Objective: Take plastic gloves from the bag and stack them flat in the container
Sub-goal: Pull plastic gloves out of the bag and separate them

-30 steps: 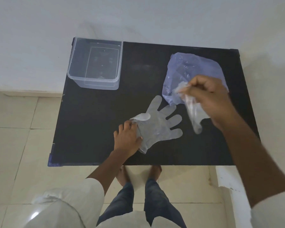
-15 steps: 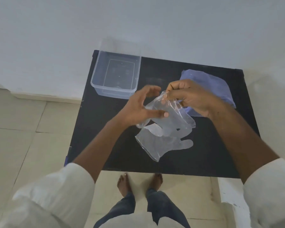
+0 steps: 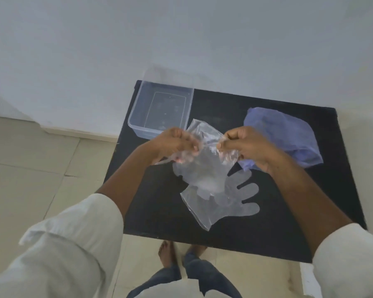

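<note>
Above the black table (image 3: 289, 222), my left hand (image 3: 174, 145) and my right hand (image 3: 246, 145) both pinch one clear plastic glove (image 3: 205, 160) and hold it stretched between them. A second clear glove (image 3: 228, 203) lies flat on the table below it, fingers pointing right. The bluish plastic bag (image 3: 289, 134) lies crumpled at the right, just behind my right hand. The clear rectangular container (image 3: 138, 117) stands at the table's back left corner; I see nothing inside it.
A pale wall runs behind the table, and tiled floor (image 3: 41, 168) lies to the left. My bare feet and jeans (image 3: 181, 272) show below the table's near edge. White sleeves cover both forearms.
My right hand carried the glove from the bag toward the middle. My left hand left the flat glove, rose and gripped the held glove; both hands now pull it apart.
</note>
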